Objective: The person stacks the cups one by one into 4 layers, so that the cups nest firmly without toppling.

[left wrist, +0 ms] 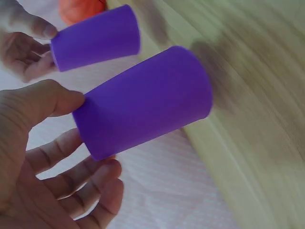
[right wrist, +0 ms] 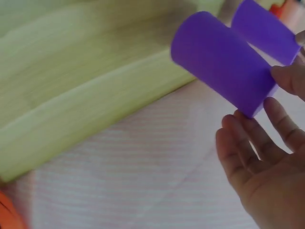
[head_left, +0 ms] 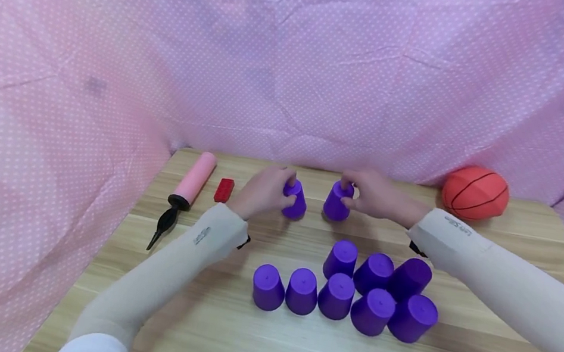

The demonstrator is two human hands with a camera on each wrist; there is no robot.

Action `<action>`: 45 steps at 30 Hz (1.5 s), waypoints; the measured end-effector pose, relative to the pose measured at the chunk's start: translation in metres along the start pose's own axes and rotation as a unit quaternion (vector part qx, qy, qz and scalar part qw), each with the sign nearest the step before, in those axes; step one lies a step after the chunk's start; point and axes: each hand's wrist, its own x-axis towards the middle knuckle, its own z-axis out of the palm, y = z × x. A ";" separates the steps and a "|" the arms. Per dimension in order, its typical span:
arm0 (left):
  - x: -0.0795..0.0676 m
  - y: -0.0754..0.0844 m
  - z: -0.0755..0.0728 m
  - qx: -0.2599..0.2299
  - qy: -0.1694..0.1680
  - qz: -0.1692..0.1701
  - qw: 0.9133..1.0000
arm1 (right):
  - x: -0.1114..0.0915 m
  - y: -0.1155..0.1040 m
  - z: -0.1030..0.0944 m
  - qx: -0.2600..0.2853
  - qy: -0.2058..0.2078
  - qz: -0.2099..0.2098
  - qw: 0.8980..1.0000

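Note:
Two purple cups are upside down near the table's far edge, one in each hand. My left hand (head_left: 267,191) pinches the left cup (head_left: 295,201) near its closed end, thumb on one side and fingers on the other, as the left wrist view shows with that cup (left wrist: 147,102) up close. With thumb and fingertips, my right hand (head_left: 375,194) holds the other cup (head_left: 336,203) by its closed end; in the right wrist view this cup (right wrist: 221,62) points its wide rim toward the wood. A gap separates the two held cups.
Nearer me, several upside-down purple cups stand in two rows, a front row (head_left: 302,292) and a shorter back row (head_left: 375,273). On the left lie a pink hand pump (head_left: 196,178) and a red toy brick (head_left: 224,190). A red ball (head_left: 475,193) sits at the back right, before a pink dotted cloth (head_left: 295,81).

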 end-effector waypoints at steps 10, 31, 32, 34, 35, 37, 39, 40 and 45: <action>0.040 -0.018 0.008 -0.015 -0.011 -0.050 0.999 | 0.030 0.027 0.011 0.012 -0.025 0.111 0.993; 0.052 -0.011 0.007 -0.004 -0.008 -0.026 1.000 | 0.036 0.030 0.016 0.070 -0.025 0.084 0.994; 0.050 -0.010 0.005 0.003 -0.006 -0.020 1.000 | 0.032 0.032 0.012 0.071 -0.022 0.082 0.994; 0.047 -0.005 0.002 0.018 -0.006 -0.003 1.000 | 0.024 0.034 0.005 0.068 -0.016 0.080 0.994; 0.045 -0.002 0.000 0.028 -0.007 0.013 1.000 | 0.020 0.033 0.000 0.066 -0.016 0.083 0.994; 0.040 0.007 -0.003 0.049 -0.014 0.055 0.997 | 0.009 0.031 -0.013 0.051 -0.010 0.083 0.995; 0.033 0.018 -0.005 0.068 -0.029 0.098 0.992 | -0.001 0.028 -0.025 0.038 -0.001 0.072 0.997; 0.030 0.024 -0.004 0.077 -0.038 0.120 0.989 | -0.006 0.026 -0.031 0.034 0.003 0.064 0.997; 0.013 0.056 -0.001 0.102 -0.105 0.198 0.969 | -0.033 0.009 -0.048 0.007 0.025 -0.004 1.000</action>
